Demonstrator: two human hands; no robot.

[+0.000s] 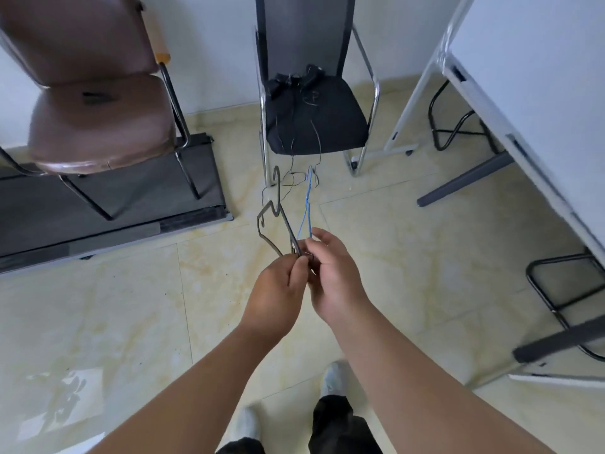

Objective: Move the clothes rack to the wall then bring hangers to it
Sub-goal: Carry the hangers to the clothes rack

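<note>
My two hands meet in the middle of the view, above the tiled floor. My left hand [278,290] pinches the lower end of a dark grey hanger [276,221], whose hook points away from me. My right hand [330,273] grips a thin blue wire hanger [306,208] that runs forward towards the black chair. Both hangers come together between my fingertips. Several thin dark wire hangers [294,178] hang off the front of the chair seat. No clothes rack shows in this view.
A black chair [314,122] with chrome legs stands against the wall ahead. A brown padded chair [98,119] stands at left over a dark treadmill deck [131,204]. White desks [523,132] with dark legs run along the right. My feet are below.
</note>
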